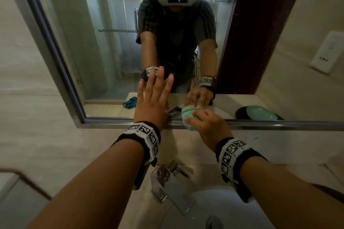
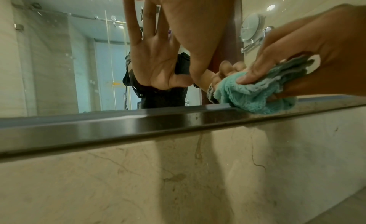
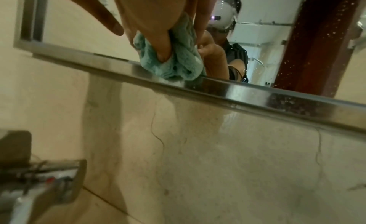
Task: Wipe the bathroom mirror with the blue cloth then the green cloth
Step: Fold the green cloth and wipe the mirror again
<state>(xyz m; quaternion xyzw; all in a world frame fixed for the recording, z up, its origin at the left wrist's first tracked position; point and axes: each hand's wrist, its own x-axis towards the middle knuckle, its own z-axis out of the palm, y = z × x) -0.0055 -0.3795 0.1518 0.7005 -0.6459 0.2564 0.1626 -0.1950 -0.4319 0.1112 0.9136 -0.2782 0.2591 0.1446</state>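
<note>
Head view: right hand (image 1: 206, 124) fingers gripping green cloth (image 1: 189, 115) at mirror (image 1: 111, 42) bottom edge; left hand (image 1: 152, 98), at 9 o'clock of cloth, fingers spread flat on glass.

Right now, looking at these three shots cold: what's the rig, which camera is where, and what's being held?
No robot here: a person works bare-handed, wearing a head camera and one camera on each wrist, on bands with black-and-white markers.

The head view looks down over both arms at the bathroom mirror. The left hand lies flat with straight fingers against the glass and holds nothing. The right hand grips a bunched green cloth and presses it at the mirror's bottom edge, over the metal frame.

The left wrist view looks up along the open palm and also catches the cloth. The right wrist view shows fingers wrapped round the cloth.

Below are a tap and a white basin. A blue cloth shows only as a reflection.
</note>
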